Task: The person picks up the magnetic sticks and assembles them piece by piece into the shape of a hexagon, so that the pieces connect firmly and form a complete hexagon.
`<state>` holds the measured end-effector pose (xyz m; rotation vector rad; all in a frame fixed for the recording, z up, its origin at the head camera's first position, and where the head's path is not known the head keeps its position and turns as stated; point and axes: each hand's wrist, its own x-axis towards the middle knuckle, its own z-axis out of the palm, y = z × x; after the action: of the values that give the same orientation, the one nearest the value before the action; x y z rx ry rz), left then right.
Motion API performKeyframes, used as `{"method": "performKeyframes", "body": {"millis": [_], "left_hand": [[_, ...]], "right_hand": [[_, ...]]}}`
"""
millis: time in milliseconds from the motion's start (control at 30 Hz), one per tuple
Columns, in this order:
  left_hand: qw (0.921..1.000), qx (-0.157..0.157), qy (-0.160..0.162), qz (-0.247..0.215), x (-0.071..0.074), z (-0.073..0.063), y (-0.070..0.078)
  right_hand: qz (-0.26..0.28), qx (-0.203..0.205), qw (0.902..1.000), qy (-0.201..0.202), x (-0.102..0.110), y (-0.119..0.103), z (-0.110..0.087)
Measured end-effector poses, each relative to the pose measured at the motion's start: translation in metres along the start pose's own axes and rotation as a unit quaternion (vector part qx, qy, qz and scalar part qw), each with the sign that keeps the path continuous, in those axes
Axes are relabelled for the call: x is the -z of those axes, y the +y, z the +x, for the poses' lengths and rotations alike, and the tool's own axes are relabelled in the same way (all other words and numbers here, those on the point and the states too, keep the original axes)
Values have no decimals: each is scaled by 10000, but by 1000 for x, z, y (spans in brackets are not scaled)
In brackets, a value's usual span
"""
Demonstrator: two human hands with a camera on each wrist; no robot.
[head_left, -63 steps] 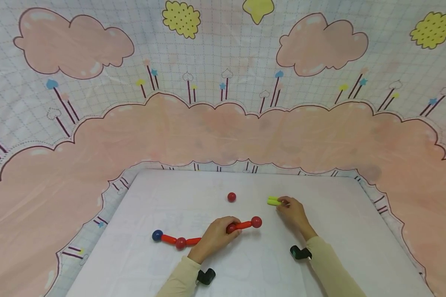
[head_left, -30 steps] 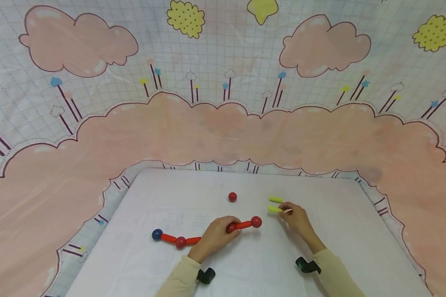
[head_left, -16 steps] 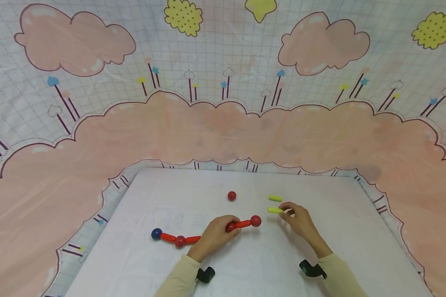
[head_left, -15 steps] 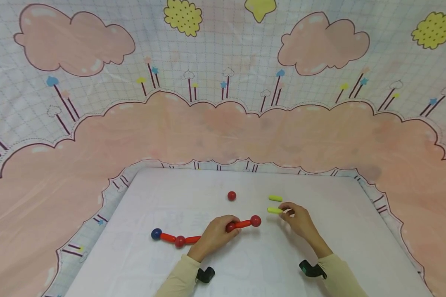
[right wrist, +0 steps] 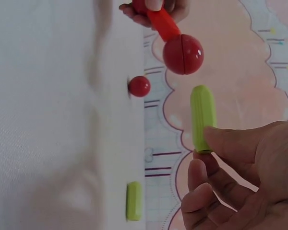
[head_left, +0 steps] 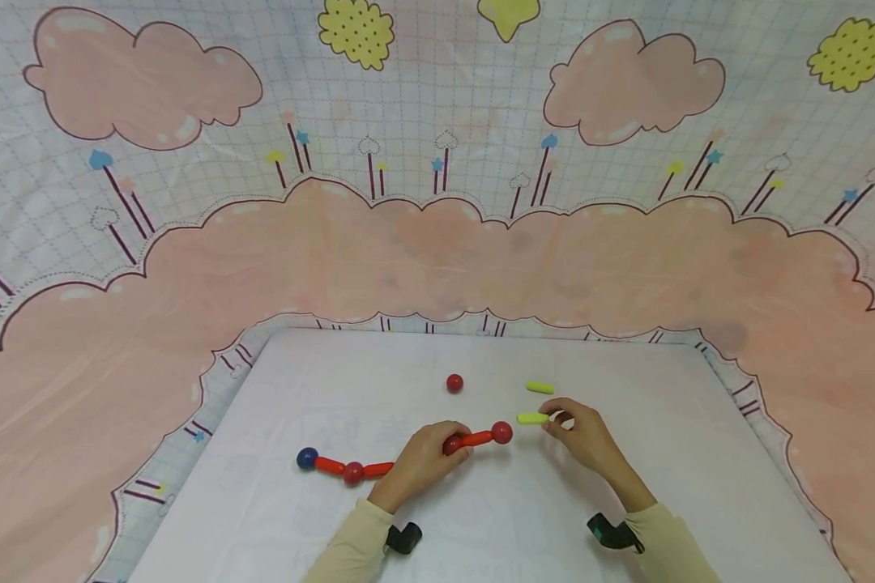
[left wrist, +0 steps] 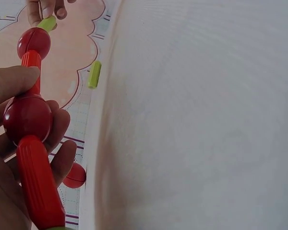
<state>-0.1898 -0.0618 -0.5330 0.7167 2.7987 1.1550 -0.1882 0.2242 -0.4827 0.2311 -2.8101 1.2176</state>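
My left hand (head_left: 423, 460) grips a chain of red balls and red rods, fingers wrapped round a red ball (left wrist: 28, 119) in its middle. One end of the chain carries a blue ball (head_left: 307, 458); a red ball (head_left: 501, 432) tips the other, pointing toward my right hand (head_left: 582, 433). Between thumb and fingertips, the right hand pinches a yellow-green rod (right wrist: 202, 117) by one end. The rod's free end faces the chain's red end ball, with a small gap in the right wrist view. Part of the chain is hidden behind the left hand and wrist.
On the white table (head_left: 364, 372) a loose red ball (head_left: 454, 383) lies beyond the left hand. A second yellow-green rod (head_left: 540, 387) rests just past the right hand. Black wrist cameras (head_left: 404, 538) sit on both sleeves. A patterned cloth (head_left: 437, 259) hangs behind the table.
My right hand has drawn one yellow-green rod away from the other, bringing it nearer and left toward the chain's red end ball. The other rod lies on the table. The left hand keeps its place.
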Motion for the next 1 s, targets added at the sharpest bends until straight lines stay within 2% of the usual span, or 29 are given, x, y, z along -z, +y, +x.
{"method": "performKeyframes", "body": {"millis": [367, 633, 867, 1000], "left_hand": [[10000, -29, 21, 67, -1, 1, 0], [9997, -172, 148, 106, -1, 1, -1], [9997, -177, 143, 87, -1, 1, -1], [9996, -224, 170, 68, -1, 1, -1]], "right_hand": [[-106, 179, 9997, -137, 1, -5, -4], [-142, 117, 9995, -240, 0, -5, -3], [-49, 221, 9995, -228, -3, -5, -4], [173, 120, 9994, -292, -7, -3, -3]]}}
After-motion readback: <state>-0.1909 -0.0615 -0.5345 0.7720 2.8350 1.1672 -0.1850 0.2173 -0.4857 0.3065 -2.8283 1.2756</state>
